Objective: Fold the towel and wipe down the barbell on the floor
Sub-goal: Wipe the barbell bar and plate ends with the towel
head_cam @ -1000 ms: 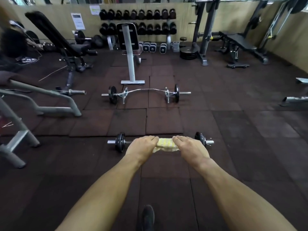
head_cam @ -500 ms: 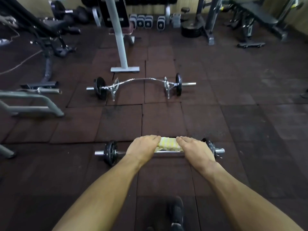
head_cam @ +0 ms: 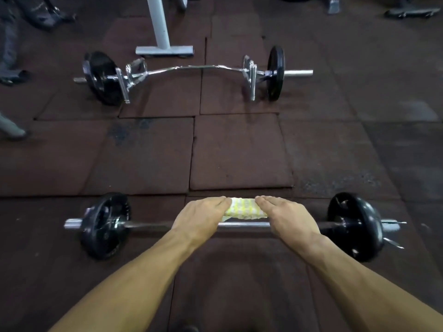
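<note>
The towel, a soft, light, folded yellow-white pad low in the frame's centre, lies over the heavy, rigid barbell on the floor, pinned at either end by the flat-fingered left hand and right hand, best gripped around the shaft.

A gym w/ free weights: dark brown rubber floor tiles, a straight steel barbell w/ black plates, a chrome curl bar w/ black plates, white metal bench post.
</note>
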A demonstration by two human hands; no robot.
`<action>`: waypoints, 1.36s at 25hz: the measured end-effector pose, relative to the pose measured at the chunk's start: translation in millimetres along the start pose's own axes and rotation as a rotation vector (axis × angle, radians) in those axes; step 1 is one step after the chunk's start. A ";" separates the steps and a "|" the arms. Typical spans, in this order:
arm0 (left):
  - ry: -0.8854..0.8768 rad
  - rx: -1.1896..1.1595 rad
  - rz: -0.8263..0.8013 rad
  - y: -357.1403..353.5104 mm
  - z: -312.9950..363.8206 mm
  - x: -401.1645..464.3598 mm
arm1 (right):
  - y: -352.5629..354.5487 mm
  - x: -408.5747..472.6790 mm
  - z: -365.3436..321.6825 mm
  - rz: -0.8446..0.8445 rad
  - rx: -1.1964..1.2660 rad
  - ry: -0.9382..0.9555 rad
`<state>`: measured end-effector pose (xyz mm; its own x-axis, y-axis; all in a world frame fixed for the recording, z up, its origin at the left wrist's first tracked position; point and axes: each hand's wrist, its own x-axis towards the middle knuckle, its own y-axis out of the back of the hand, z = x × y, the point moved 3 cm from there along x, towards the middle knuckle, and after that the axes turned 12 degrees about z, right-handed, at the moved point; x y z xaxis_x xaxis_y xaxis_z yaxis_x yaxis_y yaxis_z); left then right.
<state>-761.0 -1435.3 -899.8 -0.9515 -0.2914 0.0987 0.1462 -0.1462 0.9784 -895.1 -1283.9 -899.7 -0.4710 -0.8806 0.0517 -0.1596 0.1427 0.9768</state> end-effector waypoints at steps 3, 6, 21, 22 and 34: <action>-0.076 0.010 0.037 -104.1 -40.4 7.4 | -113.5 18.0 27.1 0.077 -0.011 0.050; -0.154 0.044 0.093 -167.3 -72.0 9.1 | -190.4 36.4 37.4 0.170 0.000 0.127; -0.283 0.048 0.291 -266.4 -97.2 -43.8 | -280.7 -11.2 30.9 0.274 -0.135 0.359; -0.244 0.055 0.217 -279.0 -93.8 -55.9 | -289.1 -21.8 30.9 0.203 -0.159 0.354; 0.021 0.112 0.237 -277.0 -113.3 -57.5 | -315.7 27.8 -19.7 0.155 -0.257 0.125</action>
<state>-716.1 -1485.2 -1197.1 -0.8881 -0.3250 0.3249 0.3325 0.0335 0.9425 -840.8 -1362.4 -1202.6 -0.3603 -0.9080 0.2137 0.1374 0.1750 0.9749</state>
